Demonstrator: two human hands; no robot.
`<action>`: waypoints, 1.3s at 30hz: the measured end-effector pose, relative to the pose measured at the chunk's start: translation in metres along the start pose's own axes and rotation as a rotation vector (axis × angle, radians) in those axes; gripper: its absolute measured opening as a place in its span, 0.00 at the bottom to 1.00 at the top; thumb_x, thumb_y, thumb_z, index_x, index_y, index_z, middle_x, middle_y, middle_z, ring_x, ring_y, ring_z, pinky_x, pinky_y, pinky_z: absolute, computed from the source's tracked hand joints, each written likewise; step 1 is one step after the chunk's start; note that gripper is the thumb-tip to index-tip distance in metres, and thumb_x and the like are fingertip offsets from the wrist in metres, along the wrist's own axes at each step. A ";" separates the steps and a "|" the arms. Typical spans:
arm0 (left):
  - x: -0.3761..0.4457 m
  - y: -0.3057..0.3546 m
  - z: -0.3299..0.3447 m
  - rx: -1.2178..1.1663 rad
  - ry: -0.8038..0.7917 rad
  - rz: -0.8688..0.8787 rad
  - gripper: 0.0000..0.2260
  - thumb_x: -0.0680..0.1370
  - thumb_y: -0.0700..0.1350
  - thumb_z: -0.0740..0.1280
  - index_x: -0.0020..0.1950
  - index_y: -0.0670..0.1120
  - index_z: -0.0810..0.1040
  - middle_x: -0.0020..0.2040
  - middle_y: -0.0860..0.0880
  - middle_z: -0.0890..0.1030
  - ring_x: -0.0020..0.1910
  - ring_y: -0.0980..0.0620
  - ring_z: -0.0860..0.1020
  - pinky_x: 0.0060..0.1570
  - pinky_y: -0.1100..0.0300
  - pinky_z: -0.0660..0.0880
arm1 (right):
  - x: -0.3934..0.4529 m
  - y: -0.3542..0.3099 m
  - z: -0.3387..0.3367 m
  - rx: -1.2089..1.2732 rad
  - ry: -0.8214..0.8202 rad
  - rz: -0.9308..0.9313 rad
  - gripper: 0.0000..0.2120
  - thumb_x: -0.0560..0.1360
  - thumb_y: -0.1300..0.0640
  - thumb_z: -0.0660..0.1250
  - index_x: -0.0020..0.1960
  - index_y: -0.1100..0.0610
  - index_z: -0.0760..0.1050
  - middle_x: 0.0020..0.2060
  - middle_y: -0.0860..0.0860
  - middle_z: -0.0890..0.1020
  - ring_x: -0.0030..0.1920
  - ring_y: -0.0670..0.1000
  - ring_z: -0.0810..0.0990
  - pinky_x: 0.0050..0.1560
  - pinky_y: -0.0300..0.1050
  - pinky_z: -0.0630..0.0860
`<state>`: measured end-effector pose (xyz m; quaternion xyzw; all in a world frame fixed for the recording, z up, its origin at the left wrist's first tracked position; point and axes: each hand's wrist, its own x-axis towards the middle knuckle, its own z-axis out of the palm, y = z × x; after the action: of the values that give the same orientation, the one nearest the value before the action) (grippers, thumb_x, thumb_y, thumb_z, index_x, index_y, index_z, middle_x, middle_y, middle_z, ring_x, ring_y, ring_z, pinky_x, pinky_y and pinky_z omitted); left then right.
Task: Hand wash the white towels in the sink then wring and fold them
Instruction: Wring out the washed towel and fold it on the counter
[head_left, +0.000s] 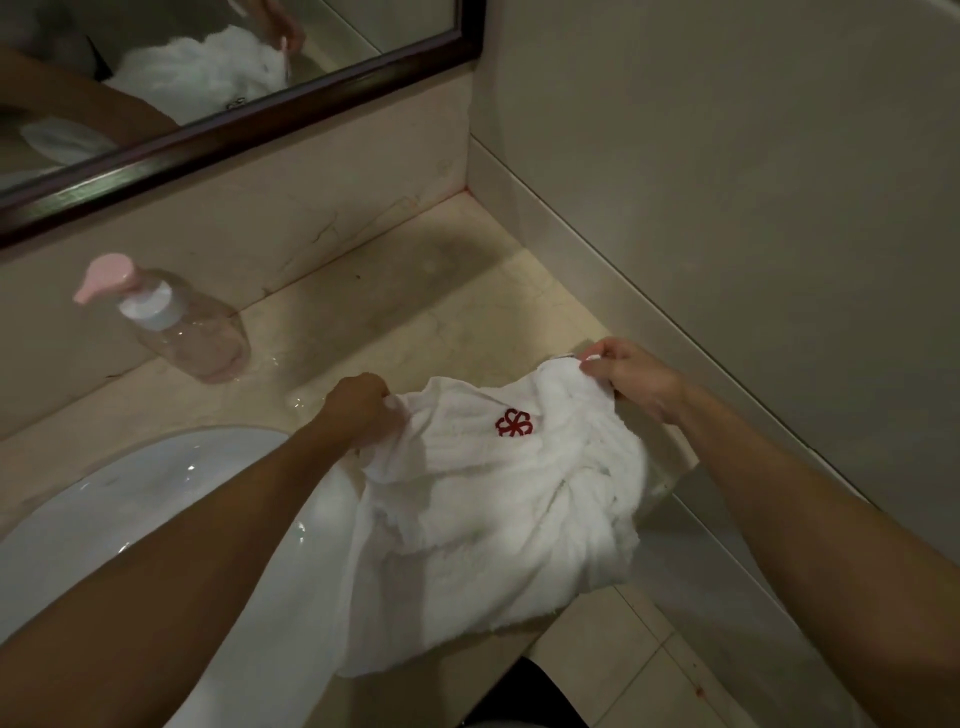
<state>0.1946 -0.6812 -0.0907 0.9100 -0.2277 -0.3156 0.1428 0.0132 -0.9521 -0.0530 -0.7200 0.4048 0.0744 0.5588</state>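
Note:
A white towel (483, 514) with a red embroidered emblem (514, 422) hangs stretched between my hands above the counter's front edge, its lower part drooping over the rim of the white sink (130, 499). My left hand (361, 408) grips the towel's left top edge in a fist. My right hand (631, 376) pinches the right top corner between thumb and fingers. The towel is crumpled and folds over itself in the middle.
A clear pump bottle with a pink top (171, 317) stands on the beige stone counter (415, 312), with water puddled beside it. A dark-framed mirror (249, 130) runs along the back wall. A wall closes the right side; tiled floor (623, 654) shows below.

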 end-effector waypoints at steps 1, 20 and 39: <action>0.000 -0.001 -0.002 -0.032 0.005 0.005 0.08 0.77 0.43 0.64 0.46 0.40 0.80 0.41 0.45 0.81 0.44 0.44 0.80 0.36 0.58 0.69 | 0.008 0.005 0.000 -0.007 -0.015 0.053 0.07 0.80 0.65 0.63 0.46 0.57 0.76 0.38 0.52 0.76 0.37 0.50 0.74 0.35 0.42 0.69; -0.006 -0.028 -0.017 -0.761 -0.154 -0.039 0.07 0.79 0.38 0.65 0.49 0.42 0.83 0.49 0.42 0.83 0.51 0.43 0.81 0.54 0.49 0.79 | 0.023 0.020 0.013 -0.114 -0.038 -0.024 0.11 0.78 0.65 0.69 0.40 0.54 0.74 0.32 0.48 0.77 0.30 0.44 0.75 0.33 0.41 0.72; -0.028 -0.012 -0.048 -0.148 0.235 0.209 0.06 0.78 0.45 0.70 0.50 0.43 0.83 0.43 0.49 0.81 0.38 0.55 0.77 0.34 0.67 0.68 | 0.015 -0.015 0.002 -0.962 -0.004 -0.213 0.11 0.82 0.58 0.61 0.61 0.62 0.73 0.60 0.59 0.76 0.60 0.60 0.75 0.57 0.48 0.71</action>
<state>0.2097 -0.6509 -0.0449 0.8990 -0.2792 -0.2061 0.2670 0.0338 -0.9567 -0.0509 -0.9336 0.2479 0.1967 0.1683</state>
